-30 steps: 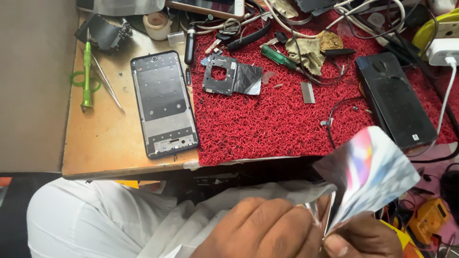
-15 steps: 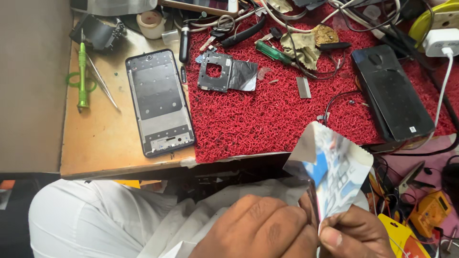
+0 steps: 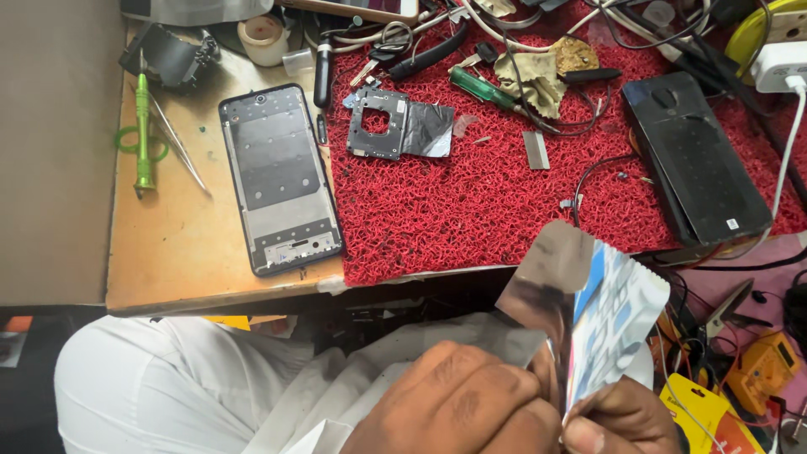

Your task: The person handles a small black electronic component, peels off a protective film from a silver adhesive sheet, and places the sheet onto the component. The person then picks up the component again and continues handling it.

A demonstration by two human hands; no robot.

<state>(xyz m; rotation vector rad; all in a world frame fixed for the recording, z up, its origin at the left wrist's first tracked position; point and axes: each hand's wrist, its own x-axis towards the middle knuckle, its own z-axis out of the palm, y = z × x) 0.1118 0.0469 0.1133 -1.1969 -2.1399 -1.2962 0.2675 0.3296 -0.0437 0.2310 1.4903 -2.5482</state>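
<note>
At the bottom edge, my left hand (image 3: 458, 403) and my right hand (image 3: 618, 420) pinch a shiny foil pouch (image 3: 588, 303) with a blue and white printed side; its silver flap is bent up between them. The pouch is held over my lap, below the bench's front edge. On the wooden bench lies a stripped phone frame (image 3: 277, 176). Further right, a black metal plate with foil (image 3: 399, 126) and a black phone back cover (image 3: 693, 160) rest on the red bristle mat (image 3: 471, 210).
Green screwdriver (image 3: 143, 126) and tweezers (image 3: 181, 147) lie at the bench's left. Tape roll (image 3: 262, 38), a dirty cloth (image 3: 538, 76), another screwdriver (image 3: 481, 88), cables and a white charger (image 3: 782, 63) crowd the back. A yellow meter (image 3: 761, 370) sits low on the right.
The pouch has turned and shifted left in my hands, and its silver flap is now folded up more. Both hands stay at the bottom edge.
</note>
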